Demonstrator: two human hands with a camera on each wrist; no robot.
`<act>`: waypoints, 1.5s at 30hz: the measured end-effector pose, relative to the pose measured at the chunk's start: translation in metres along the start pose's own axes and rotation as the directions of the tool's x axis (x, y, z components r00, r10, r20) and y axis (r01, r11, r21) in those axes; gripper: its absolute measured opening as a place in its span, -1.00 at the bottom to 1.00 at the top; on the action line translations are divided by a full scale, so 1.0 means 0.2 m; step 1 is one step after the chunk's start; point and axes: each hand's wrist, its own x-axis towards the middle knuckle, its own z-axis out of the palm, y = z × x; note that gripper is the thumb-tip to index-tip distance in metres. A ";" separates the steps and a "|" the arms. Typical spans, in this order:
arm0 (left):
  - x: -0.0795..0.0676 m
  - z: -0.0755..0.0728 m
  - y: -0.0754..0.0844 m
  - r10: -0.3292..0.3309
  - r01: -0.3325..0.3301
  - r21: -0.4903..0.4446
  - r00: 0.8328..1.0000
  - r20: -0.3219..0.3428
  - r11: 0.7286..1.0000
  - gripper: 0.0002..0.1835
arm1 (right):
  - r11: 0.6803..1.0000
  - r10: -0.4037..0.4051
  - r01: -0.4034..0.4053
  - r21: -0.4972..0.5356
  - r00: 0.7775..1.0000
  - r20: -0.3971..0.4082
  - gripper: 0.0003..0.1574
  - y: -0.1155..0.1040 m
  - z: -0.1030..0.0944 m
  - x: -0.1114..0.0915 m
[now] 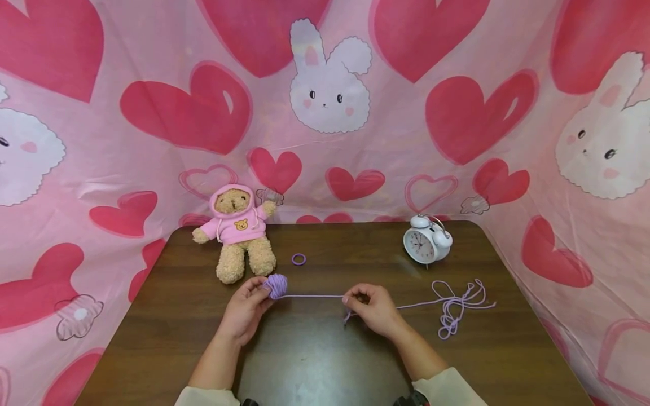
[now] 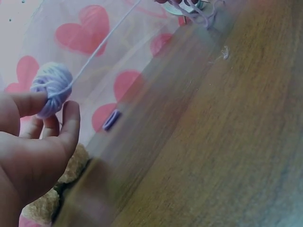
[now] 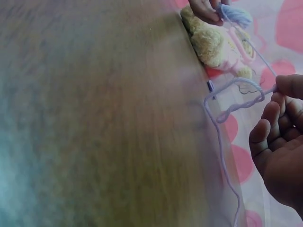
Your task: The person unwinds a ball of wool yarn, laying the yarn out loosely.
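My left hand (image 1: 246, 309) holds a small ball of lilac yarn (image 1: 277, 286) between thumb and fingers, raised over the table. From the ball a strand of yarn (image 1: 315, 296) runs straight and taut across to my right hand (image 1: 374, 309). There the thumb and forefinger pinch the strand, the other fingers loosely bent. In the right wrist view a twisted loop of yarn (image 3: 241, 108) hangs from the pinch. The yarn carries on to the right, into a loose tangle (image 1: 454, 309) lying on the table.
Behind the left hand a teddy bear (image 1: 244, 231) in a pink hoodie sits on the brown table (image 1: 315, 361). A purple ring (image 1: 299, 259) lies right of the bear. A white alarm clock (image 1: 426, 241) stands at the back right. Heart-patterned cloth (image 1: 350, 152) hangs behind the table.
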 end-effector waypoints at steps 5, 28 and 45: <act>0.00 0.00 0.01 0.012 -0.012 -0.010 1.000 -0.028 1.000 -0.81 | 1.000 0.008 -0.008 0.003 1.000 -0.011 -0.90 0.01 -0.01 -0.01; -0.02 -0.04 -0.01 -0.016 0.017 -0.090 1.000 0.017 0.996 -0.82 | 0.999 0.013 -0.005 0.052 0.988 -0.152 -0.91 -0.01 -0.21 0.01; -0.02 -0.04 0.00 -0.060 0.061 -0.077 0.998 0.019 0.995 -0.74 | 0.999 0.002 0.006 0.037 0.981 -0.192 -0.87 0.01 -0.26 0.02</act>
